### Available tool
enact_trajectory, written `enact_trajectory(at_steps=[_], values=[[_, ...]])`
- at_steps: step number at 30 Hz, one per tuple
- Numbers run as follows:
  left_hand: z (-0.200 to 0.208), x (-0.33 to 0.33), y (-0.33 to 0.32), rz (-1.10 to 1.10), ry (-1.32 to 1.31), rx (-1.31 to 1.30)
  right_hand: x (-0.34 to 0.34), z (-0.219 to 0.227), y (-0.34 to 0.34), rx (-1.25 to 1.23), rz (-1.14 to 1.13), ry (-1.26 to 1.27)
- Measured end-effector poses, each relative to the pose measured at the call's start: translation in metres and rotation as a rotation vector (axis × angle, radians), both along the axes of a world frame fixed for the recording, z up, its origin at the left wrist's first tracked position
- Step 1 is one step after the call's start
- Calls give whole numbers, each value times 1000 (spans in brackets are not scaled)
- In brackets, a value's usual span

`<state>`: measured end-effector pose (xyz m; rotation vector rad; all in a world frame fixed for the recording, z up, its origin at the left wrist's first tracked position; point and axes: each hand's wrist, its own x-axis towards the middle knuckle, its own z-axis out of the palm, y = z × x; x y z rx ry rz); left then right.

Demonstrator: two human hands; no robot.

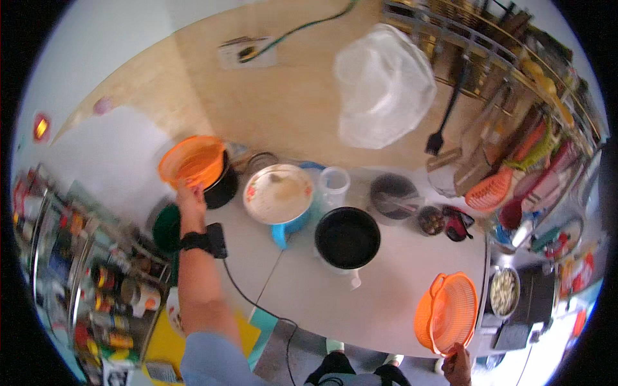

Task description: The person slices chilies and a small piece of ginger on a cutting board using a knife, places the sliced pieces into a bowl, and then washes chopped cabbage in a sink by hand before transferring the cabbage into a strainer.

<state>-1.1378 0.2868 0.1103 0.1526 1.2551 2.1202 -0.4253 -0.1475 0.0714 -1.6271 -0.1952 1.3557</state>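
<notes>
At the far left of the table, my left hand (191, 194) is closed on the near rim of an orange bowl (193, 157), which tilts over a black pot (223, 188). A dark device is strapped to that wrist, and a cable runs from it. My right hand (457, 365) grips the handle end of an orange colander (446, 313) at the table's near right edge. The colander is tipped, so its perforated inside shows. Between my hands stand a blue pot with a patterned lid (279, 193) and a black-lined pot (347, 238).
A clear plastic container (334, 183), a dark round pan (393, 195) and a small jar (430, 220) stand along the back. Utensils hang at right, including a black brush (444, 116). A pan of pale pieces (503, 293) sits right. Shelves with jars (106, 289) line the left.
</notes>
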Motion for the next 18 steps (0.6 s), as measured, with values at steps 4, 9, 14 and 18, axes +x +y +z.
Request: enact_trajectory(at_steps=[4,9,14,18], values=[[-49,-53,27,-305,34,88,6,-9,-8,-11,-19,-196],[-98,-114,26,-349,-2,-157,16,-7,-1,-117,-141,-287],[-69,-39,-38,-335,497,-168,43,-5,16,-132,-147,-370],[-18,110,-117,-404,521,-24,73,-9,35,-94,-95,-424]])
